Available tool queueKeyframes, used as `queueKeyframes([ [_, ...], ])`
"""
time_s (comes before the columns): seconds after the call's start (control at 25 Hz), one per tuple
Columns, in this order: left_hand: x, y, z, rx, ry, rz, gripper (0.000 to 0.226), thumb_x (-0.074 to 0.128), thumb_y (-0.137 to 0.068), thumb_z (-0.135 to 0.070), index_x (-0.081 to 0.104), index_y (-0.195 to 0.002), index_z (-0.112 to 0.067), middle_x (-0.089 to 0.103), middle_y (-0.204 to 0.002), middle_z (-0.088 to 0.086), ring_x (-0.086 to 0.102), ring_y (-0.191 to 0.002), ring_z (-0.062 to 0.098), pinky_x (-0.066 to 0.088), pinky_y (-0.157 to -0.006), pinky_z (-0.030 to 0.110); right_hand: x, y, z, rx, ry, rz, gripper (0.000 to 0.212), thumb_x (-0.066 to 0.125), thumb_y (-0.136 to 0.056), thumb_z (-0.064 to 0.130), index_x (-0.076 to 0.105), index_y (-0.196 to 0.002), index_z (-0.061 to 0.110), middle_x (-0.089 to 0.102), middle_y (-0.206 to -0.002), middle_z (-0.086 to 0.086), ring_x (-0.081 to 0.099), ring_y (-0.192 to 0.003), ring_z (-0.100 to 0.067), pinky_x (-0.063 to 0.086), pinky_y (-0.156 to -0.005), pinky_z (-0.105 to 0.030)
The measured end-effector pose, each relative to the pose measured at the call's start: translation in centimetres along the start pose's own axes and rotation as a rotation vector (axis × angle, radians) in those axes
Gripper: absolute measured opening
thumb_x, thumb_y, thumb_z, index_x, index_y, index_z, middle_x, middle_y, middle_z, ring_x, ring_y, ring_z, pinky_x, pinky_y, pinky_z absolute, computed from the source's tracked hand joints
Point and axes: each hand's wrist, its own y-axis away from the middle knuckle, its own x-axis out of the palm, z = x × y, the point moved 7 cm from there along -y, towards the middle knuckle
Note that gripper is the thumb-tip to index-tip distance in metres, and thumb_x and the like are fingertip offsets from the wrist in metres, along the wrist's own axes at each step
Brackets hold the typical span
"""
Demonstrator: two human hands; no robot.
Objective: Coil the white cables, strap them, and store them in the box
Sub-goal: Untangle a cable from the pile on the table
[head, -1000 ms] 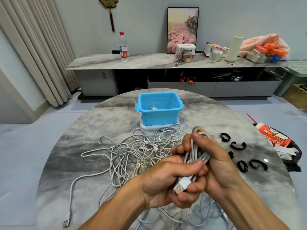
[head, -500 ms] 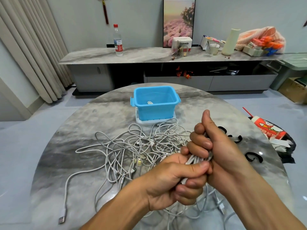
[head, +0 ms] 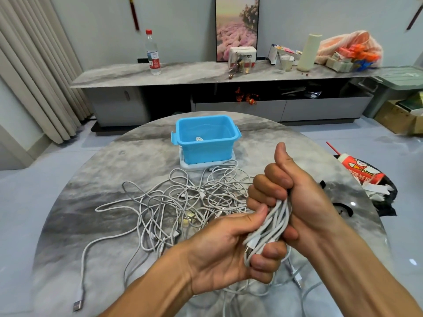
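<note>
Both hands hold one coiled white cable bundle (head: 271,227) above the near part of the round marble table (head: 109,193). My right hand (head: 295,193) grips its upper part in a fist with the thumb up. My left hand (head: 231,245) clasps the lower end, where a plug shows between the fingers. A tangle of loose white cables (head: 183,200) lies on the table behind the hands. The open blue box (head: 204,139) stands on a white lid at the far middle, with a bit of white cable inside. A black strap (head: 343,208) peeks out right of my right wrist.
One loose cable ends in a USB plug (head: 77,305) near the table's front left edge. On the floor to the right lies a red snack bag (head: 359,170). A long low sideboard (head: 206,74) with a bottle and clutter runs along the back wall.
My right hand has closed into a fist around the bundle's top with the thumb raised. My left hand slid to the lower end. The view shifted, so the straps are mostly hidden behind the right arm.
</note>
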Motion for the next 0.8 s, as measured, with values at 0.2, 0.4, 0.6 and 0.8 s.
queueKeyframes([
  [0.2,0.3,0.9,-0.7,0.011,-0.052,-0.079,0.027,0.05,-0.098,-0.038,0.058,-0.091,-0.013,0.039,-0.067,-0.001,0.033,-0.049,0.003,0.026,-0.038,0.01,0.1,-0.2,-0.7,0.023,-0.015,-0.002,0.058,0.048,-0.094,0.056,0.039,-0.049,0.021,0.026,-0.037,0.007,0.026,-0.037,-0.009,0.03,-0.039,-0.022],
  [0.4,-0.4,0.5,-0.3,0.18,-0.103,-0.298,0.023,0.058,-0.089,-0.036,0.056,-0.083,-0.014,0.049,-0.063,0.0,0.035,-0.04,0.003,0.022,-0.034,0.01,-0.5,-1.1,-0.7,-0.034,0.011,-0.031,0.057,0.043,-0.099,0.053,0.04,-0.051,0.021,0.026,-0.036,0.008,0.026,-0.037,-0.009,0.029,-0.044,-0.024],
  [0.6,-0.7,0.1,-0.8,0.2,-0.153,-0.349,0.021,0.062,-0.09,-0.031,0.057,-0.083,-0.012,0.046,-0.061,0.0,0.031,-0.039,0.004,0.02,-0.034,0.009,-1.4,-1.3,-0.2,-0.135,0.048,-0.059,0.057,0.049,-0.098,0.049,0.035,-0.05,0.02,0.027,-0.036,0.006,0.03,-0.038,-0.012,0.028,-0.054,-0.031],
  [0.8,-1.0,-0.1,-0.9,0.247,-0.417,-0.445,0.028,0.055,-0.091,-0.045,0.059,-0.073,-0.024,0.042,-0.059,-0.003,0.025,-0.04,0.005,0.02,-0.039,0.014,-1.9,-1.0,-0.3,-0.115,0.028,-0.072,0.059,0.054,-0.096,0.049,0.032,-0.049,0.02,0.026,-0.036,0.005,0.028,-0.038,-0.013,0.025,-0.055,-0.031],
])
